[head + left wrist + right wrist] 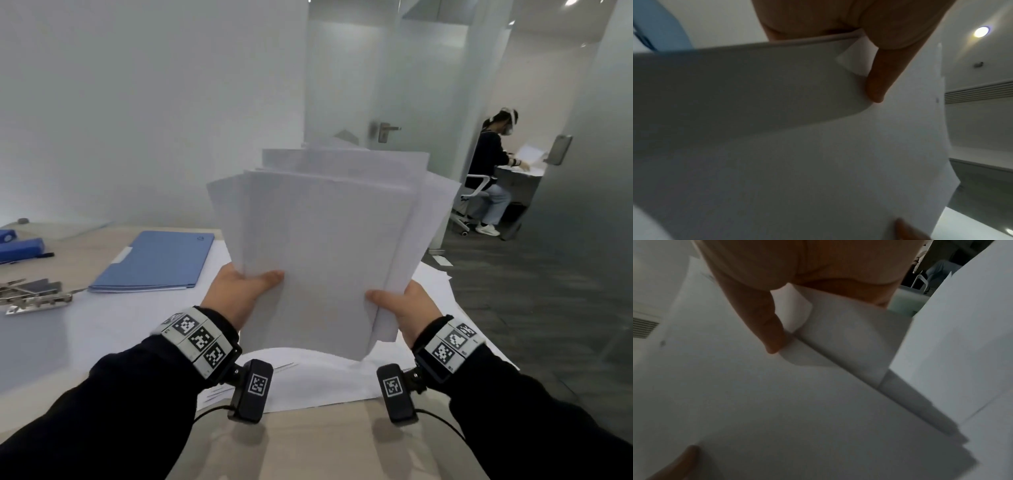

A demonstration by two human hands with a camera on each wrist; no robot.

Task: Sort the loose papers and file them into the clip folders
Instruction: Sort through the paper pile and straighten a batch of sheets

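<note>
A fanned stack of loose white papers [325, 240] stands upright above the bench [308, 442], the left hand [239, 291] and right hand [407, 308] each grasping a lower corner, thumbs in front. More sheets [325, 380] lie beneath; a blue folder [154, 260] rests at left, metal clips [34, 294] beside it.

The head camera looks down and forward over the pale wooden desk [308, 442] from above the wrists, while each wrist camera sits close under its palm, angled up along the shared raised sheaf of white paper sheets [329, 246].
</note>
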